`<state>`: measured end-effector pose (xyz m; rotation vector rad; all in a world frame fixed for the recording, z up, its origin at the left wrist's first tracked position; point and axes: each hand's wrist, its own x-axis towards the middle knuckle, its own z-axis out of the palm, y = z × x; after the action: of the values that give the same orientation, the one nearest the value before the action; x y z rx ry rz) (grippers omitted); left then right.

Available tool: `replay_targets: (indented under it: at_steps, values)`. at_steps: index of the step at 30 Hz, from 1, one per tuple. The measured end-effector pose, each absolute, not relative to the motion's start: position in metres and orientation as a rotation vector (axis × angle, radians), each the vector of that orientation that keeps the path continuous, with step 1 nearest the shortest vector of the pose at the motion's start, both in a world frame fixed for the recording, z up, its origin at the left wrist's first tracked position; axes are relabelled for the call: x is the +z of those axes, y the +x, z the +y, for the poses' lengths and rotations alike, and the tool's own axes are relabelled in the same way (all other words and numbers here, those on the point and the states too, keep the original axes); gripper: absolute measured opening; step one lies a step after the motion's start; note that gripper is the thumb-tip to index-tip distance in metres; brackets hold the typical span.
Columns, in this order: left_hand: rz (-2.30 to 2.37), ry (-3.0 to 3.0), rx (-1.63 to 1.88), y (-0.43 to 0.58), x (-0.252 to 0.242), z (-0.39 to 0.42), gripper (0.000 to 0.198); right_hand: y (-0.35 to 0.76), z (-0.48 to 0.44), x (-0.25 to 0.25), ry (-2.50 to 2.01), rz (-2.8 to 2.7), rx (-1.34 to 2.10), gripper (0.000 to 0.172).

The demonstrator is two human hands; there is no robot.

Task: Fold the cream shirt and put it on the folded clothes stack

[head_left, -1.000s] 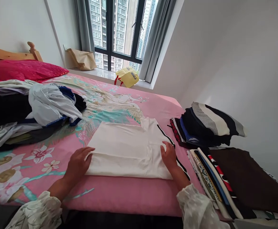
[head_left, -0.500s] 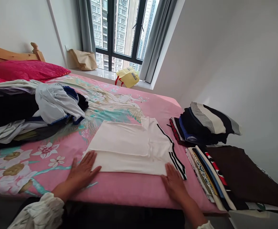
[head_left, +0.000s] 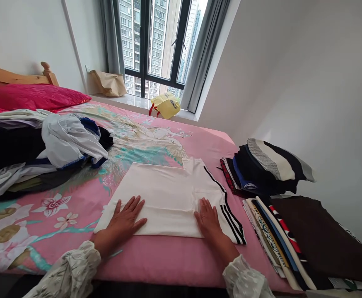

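Landmark: the white shirt (head_left: 162, 186), lying flat on the pink bed (head_left: 168, 258). On its near strip rest both hands, palms down: left hand (head_left: 126, 217) at the shirt's left part, fingers spread wide; right hand (head_left: 208, 219) before its striped end, fingers closer together. Neither grips anything.

Shirt status: partly folded — the near side appears turned in along a lengthwise crease, while the far side lies flat, apparently not yet turned in.

Right of the shirt, a brown-topped stack (head_left: 305, 231) shows neat folded edges, judged complete. Left of the shirt, a loose clothes heap (head_left: 72, 140) is judged outstanding; its count cannot be told. Beyond the brown-topped stack, right of the shirt — a second stack (head_left: 261, 174), also folded.
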<state>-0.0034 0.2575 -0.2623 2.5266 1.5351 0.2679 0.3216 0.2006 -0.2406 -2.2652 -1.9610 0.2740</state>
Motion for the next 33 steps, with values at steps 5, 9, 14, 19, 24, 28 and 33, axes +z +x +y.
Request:
replay_targets:
  at_steps: [5,9,14,19,24,28,33]
  values:
    - [1.363,2.652,0.224,0.002,-0.26,0.263,0.064,0.324,0.227,-0.243,-2.138,-2.171,0.407,0.058]
    - [1.317,2.696,0.272,0.016,-0.262,0.259,0.065,0.32,0.251,-0.239,-2.135,-2.207,0.567,0.072]
    - [1.304,2.638,0.151,-0.004,-0.262,0.276,0.066,0.345,0.268,-0.253,-2.245,-2.227,0.359,0.066]
    - [1.662,2.404,0.042,-0.052,-0.26,0.336,0.071,0.384,0.295,-0.27,-2.464,-2.056,0.196,0.067]
    - [1.946,2.208,0.028,-0.063,-0.253,0.403,0.077,0.388,0.333,-0.274,-2.526,-1.966,0.158,0.07]
    - [1.703,2.408,0.099,-0.042,-0.255,0.45,0.063,0.377,0.363,-0.28,-2.265,-2.205,0.111,0.06]
    - [1.739,2.315,0.212,-0.023,-0.274,0.497,0.056,0.39,0.408,-0.292,-2.3,-2.105,0.195,0.06]
